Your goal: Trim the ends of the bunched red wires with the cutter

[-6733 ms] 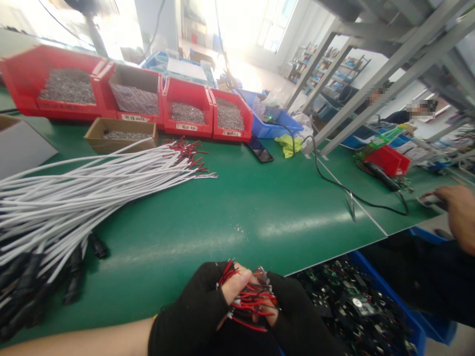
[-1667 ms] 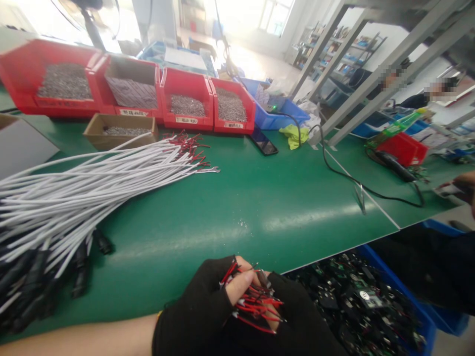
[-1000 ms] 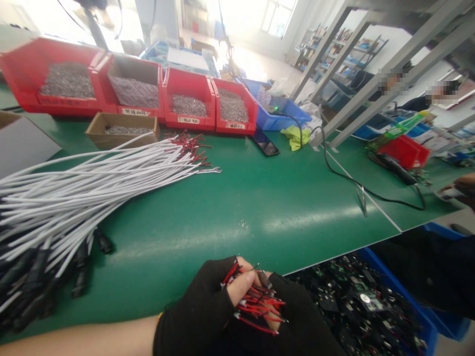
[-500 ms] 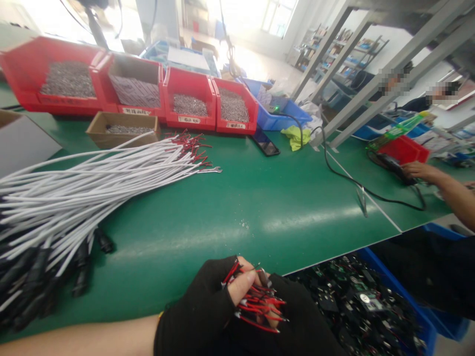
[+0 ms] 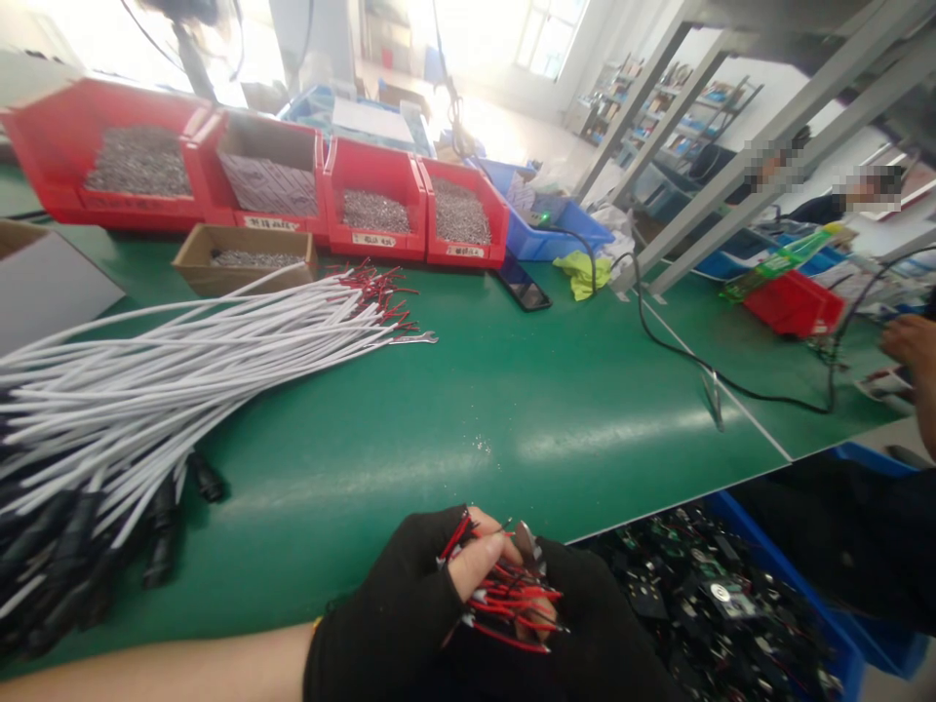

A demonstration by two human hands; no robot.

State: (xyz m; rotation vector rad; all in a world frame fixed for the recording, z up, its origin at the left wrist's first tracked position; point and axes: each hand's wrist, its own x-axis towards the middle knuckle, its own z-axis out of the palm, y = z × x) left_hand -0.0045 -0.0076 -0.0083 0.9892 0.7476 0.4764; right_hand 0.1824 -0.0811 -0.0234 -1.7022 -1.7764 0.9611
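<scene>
green bench top [image 5: 409, 419] runs across, glossy, small pale crumbs scattered mid-surface; bright room behind, window [image 5: 552, 39] washed out, shelving [image 5: 673, 107] at back, slanting grey metal posts [image 5: 702, 180] on the right. four red bins [image 5: 329, 190] line the far edge, cardboard box [image 5: 219, 281] in front, phone [image 5: 525, 288] and yellow cloth [image 5: 583, 275] near the blue tray [image 5: 563, 242]. another person's hand [image 5: 911, 341] is at far right. your two hands sit together low centre, at the near edge of the bench, in black fingerless gloves, bare forearm coming in from the left. your left hand [image 5: 416, 595] is closed round the red and black wires [image 5: 508, 590], thumb laid across them; your right hand [image 5: 585, 604] curls in from the other side, fingertips showing among the wires, can't tell how firmly it grips. the wires are thin, short, fanned out, tips pale or metallic; a dull metal piece [image 5: 526, 544] pokes up beside them, kind unclear. left on the bench, smooth white cables [image 5: 205, 356] with ribbed black connectors [image 5: 209, 478] and frayed red ends, steel wrench [image 5: 420, 338] at their tip. blue crate [image 5: 830, 624] at lower right, full of jumbled black parts [image 5: 702, 585].
</scene>
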